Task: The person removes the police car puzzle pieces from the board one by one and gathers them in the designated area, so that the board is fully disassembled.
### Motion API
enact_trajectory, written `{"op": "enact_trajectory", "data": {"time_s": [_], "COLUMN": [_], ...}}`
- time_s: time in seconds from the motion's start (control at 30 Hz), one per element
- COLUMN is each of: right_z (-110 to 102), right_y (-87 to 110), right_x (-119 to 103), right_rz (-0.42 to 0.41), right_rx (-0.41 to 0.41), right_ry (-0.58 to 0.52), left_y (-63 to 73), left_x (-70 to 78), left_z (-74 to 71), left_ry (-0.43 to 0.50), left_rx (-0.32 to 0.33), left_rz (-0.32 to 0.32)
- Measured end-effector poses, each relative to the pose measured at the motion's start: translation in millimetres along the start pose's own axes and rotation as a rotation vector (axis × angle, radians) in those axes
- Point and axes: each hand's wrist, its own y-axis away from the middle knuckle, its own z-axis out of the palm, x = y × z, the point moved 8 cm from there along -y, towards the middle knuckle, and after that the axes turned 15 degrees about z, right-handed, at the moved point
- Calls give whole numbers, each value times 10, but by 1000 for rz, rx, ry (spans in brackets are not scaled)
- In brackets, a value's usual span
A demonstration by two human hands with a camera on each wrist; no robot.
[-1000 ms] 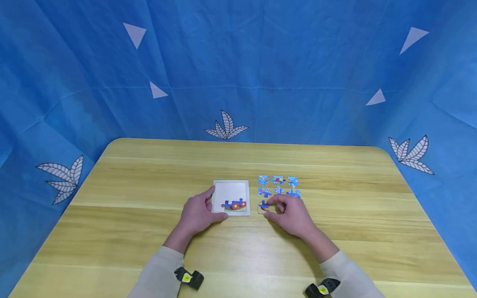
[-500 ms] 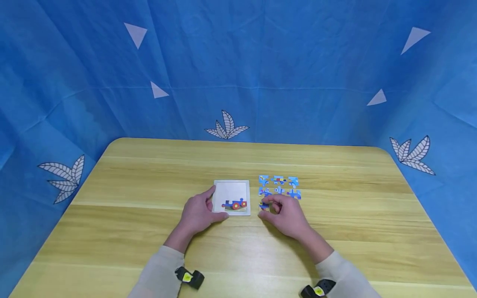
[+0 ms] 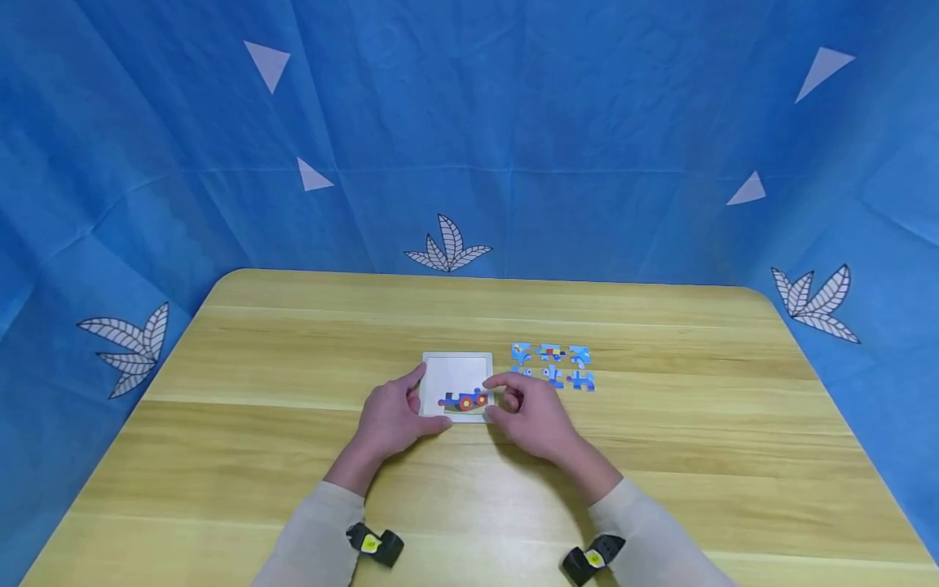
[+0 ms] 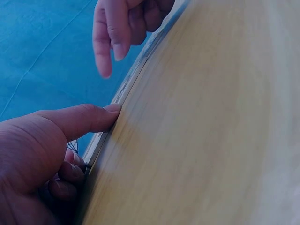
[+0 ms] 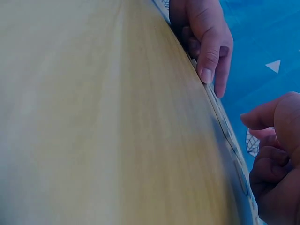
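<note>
A square white puzzle tray (image 3: pixel 455 368) lies mid-table, with joined jigsaw pieces (image 3: pixel 465 402) showing part of a red and blue train at its lower right. My left hand (image 3: pixel 390 417) grips the tray's left side, thumb on the near rim; in the left wrist view the thumb (image 4: pixel 89 118) lies along the edge. My right hand (image 3: pixel 534 416) is over the tray's right rim. Its thumb and index finger are bent around a small puzzle piece, mostly hidden by the fingers. In the right wrist view the right thumb (image 5: pixel 258 115) stands a little above the table.
Several loose blue puzzle pieces (image 3: pixel 552 353) lie in two rows right of the tray, partly covered by my right hand. The wooden table (image 3: pixel 330 318) ends at a blue patterned cloth (image 3: pixel 587 122) behind. Black cameras (image 3: pixel 592 559) sit on both wrists.
My right hand has closed on the lower-left loose piece and moved left from the rows to the tray's right rim. The left hand and the tray have stayed put.
</note>
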Motion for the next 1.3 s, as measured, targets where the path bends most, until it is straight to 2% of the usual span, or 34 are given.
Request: {"op": "enact_trajectory", "data": {"time_s": [0.27,0.6,0.9,1.3], "right_z": [123,222,284,313], "right_y": [-108,-183,-222,-254], "right_x": [-112,-162,-116,-135], "right_rz": [-43,-21,24,0], "right_rx": [-59,-131,-190,-234], "right_ry": [50,82,127,195], "left_y": [-3,3,9,4], "left_x": [9,23,36,37], "left_z": [-15,-22,-27,-34], "left_ry": [1,0,-4,1], "left_rx": [2,0,-1,1], "left_rz": [12,20,17,28]}}
